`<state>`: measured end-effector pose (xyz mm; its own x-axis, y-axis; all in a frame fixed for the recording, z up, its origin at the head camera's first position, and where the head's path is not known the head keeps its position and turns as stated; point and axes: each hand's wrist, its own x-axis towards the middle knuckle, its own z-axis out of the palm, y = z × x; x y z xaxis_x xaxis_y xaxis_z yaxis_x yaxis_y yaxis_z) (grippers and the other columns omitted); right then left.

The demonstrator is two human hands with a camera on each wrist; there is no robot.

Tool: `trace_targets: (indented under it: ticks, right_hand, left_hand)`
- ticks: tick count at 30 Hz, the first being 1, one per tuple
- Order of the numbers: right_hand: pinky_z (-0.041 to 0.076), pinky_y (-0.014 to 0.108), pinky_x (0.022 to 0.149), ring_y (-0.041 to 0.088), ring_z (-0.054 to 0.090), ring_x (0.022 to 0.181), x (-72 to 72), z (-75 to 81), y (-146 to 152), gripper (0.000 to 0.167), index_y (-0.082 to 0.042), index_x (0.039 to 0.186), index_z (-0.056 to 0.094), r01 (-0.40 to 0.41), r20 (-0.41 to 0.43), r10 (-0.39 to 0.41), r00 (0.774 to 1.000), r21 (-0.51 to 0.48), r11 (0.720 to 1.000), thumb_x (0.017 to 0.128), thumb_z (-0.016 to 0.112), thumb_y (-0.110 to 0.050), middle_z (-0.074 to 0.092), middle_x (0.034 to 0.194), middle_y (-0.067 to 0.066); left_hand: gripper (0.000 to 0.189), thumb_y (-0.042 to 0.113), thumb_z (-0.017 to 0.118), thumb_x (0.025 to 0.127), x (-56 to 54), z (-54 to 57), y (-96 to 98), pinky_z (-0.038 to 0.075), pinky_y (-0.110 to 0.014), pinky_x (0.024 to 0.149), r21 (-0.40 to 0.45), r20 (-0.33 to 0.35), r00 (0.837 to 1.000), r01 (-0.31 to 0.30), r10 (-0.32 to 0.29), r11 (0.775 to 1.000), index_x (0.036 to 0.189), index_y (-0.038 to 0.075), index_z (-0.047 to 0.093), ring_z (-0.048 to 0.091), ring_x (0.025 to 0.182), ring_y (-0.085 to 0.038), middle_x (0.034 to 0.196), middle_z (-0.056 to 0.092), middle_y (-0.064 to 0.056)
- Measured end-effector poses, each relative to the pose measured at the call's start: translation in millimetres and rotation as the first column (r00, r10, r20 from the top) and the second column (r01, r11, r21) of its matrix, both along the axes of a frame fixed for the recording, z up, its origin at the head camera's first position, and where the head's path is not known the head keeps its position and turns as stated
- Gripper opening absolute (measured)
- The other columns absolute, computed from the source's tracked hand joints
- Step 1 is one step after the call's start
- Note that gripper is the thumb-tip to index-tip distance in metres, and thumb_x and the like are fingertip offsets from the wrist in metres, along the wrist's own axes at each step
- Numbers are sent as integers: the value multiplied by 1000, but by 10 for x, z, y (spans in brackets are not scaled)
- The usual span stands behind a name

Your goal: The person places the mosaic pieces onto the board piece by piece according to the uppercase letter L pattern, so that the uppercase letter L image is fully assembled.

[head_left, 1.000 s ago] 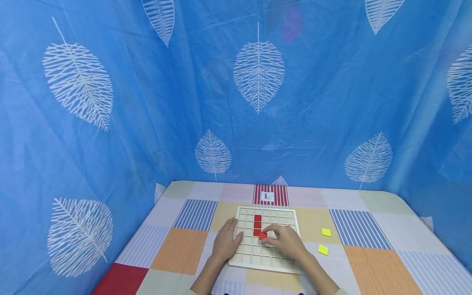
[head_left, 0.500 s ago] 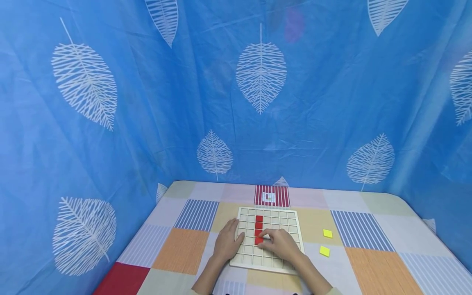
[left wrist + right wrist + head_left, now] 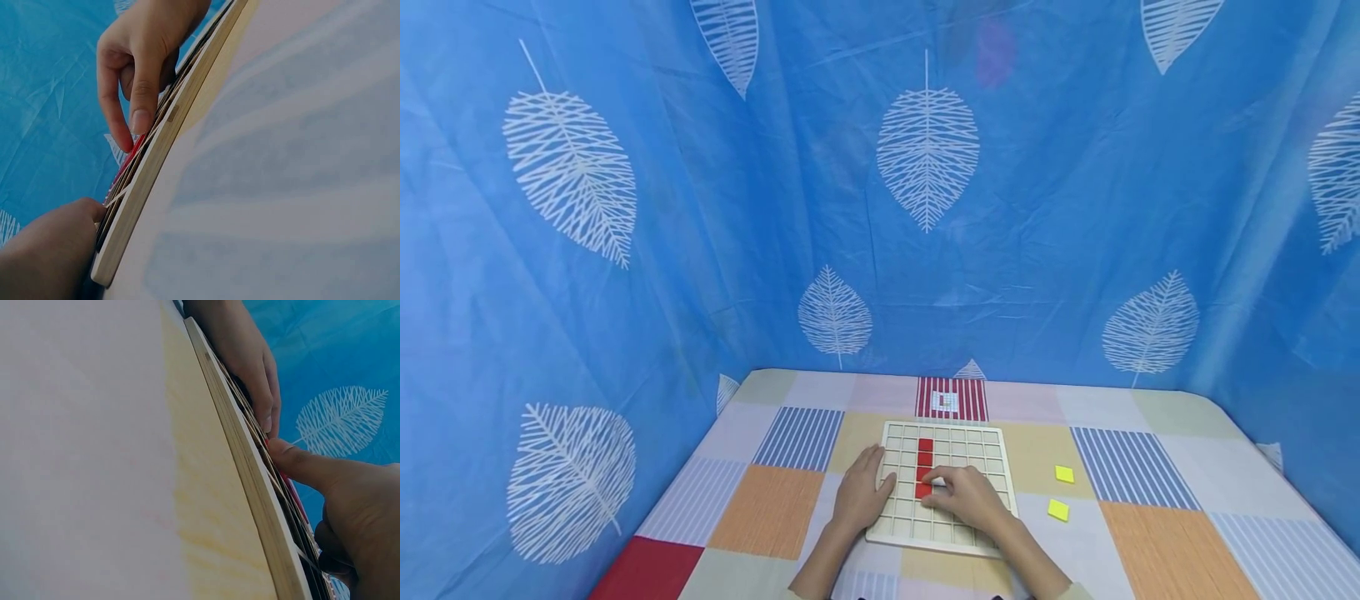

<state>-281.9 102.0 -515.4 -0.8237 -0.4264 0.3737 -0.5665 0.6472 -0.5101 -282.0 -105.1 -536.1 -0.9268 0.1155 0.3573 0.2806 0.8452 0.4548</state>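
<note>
A white wooden grid board lies flat on the patterned cloth. Down one of its columns runs a line of several red square tiles. Thumb and index finger of my right hand pinch the nearest red tile, which sits in line with the others. The left wrist view shows those fingertips right down at the red of the board. My left hand rests along the board's left edge, fingers straight and thumb over the squares. From the right wrist, its fingers appear beyond the board's rim.
Two yellow tiles lie on the cloth right of the board. Behind the board, a small card with a printed grid and red marks lies on a red-striped patch. Blue leaf-print sheeting encloses the table's back and sides.
The red tile in my right hand, tilted a second ago, has come down into the column below the other red ones. My left hand stays put.
</note>
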Motion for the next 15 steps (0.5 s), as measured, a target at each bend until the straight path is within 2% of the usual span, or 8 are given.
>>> trace_targets:
  ticks: [8,15]
  right_hand:
    - [23,18,38,-2,21,44,39,89,140,24,-23,93,72,43,16,-42,999,-44,998,75,75,-38,29,46,-17]
    - [23,18,39,0,21,43,6,101,503,20,-24,92,70,154,80,-147,986,-90,984,76,75,-34,30,46,-13]
  left_hand:
    - [52,33,55,90,-18,-7,5,37,-46,101,2,-3,1000,0,0,1000,130,0,49,41,126,-32,134,47,-16]
    - [53,34,54,90,-25,1,-1,35,-46,102,-2,20,1000,-5,5,1000,131,1,48,39,127,-31,136,46,-16]
